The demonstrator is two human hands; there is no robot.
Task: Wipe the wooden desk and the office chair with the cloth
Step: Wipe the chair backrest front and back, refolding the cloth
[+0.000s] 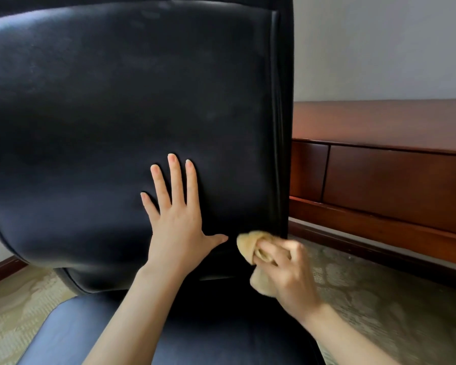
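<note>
Pressing flat with fingers spread, the left hand (pixel 178 227) rests on the black chair (pixel 116 114) backrest; the right hand (pixel 291 272) grips the bunched tan cloth (pixel 248 245) at its lower right corner, beside the wooden desk (pixel 395 164).

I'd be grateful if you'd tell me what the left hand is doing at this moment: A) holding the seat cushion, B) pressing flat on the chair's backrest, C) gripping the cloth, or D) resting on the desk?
B: the left hand lies flat with straight fingers on the black backrest, while the right hand grips the tan cloth.
</note>
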